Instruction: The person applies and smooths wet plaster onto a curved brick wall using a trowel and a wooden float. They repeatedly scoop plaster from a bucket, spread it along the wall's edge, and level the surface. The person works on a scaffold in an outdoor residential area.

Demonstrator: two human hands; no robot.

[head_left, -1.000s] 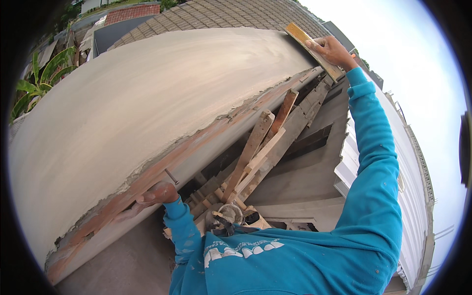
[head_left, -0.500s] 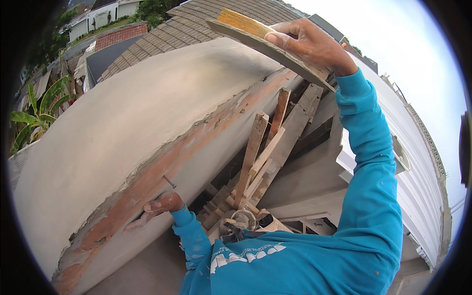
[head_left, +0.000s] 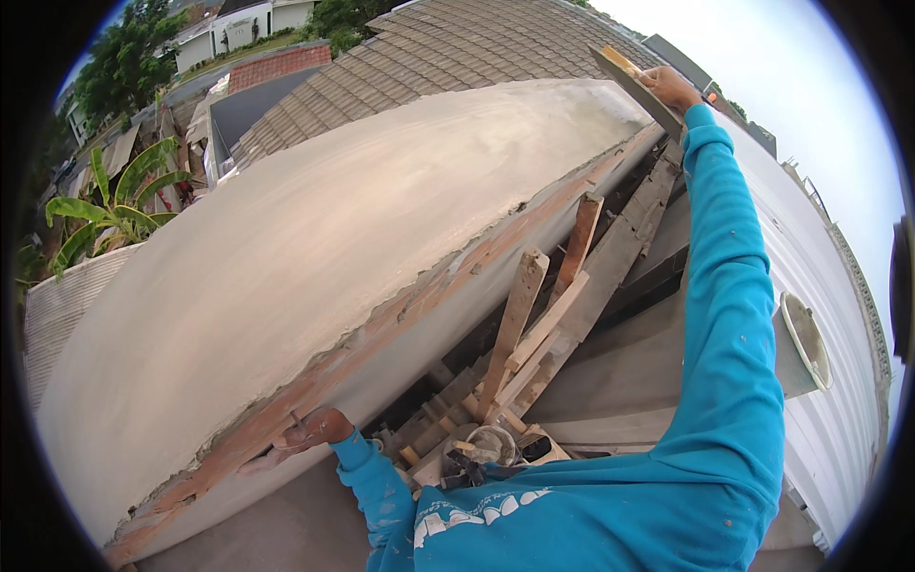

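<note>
**Fingers (head_left: pixel 650 76) wrapped round a float (head_left: pixel 629 84) at the plastered wall's (head_left: pixel 315 248) far corner**

The right hand (head_left: pixel 675 89) grips the float at the wall's far right corner; whether its face touches the plaster, I cannot tell. The left hand (head_left: pixel 310 430) reaches along the brick strip (head_left: pixel 326 381) at the wall's near edge, fingers stretched out (spread or pressed together, I cannot tell). A bucket (head_left: pixel 791 358) shows between the right sleeve (head_left: pixel 729 248) and the white roof's (head_left: pixel 831 429) outer edge, grey smears on its inner wall, its bottom hidden. Below the wall's near edge is a pail (head_left: pixel 512 444), its contents too small to make out.
</note>
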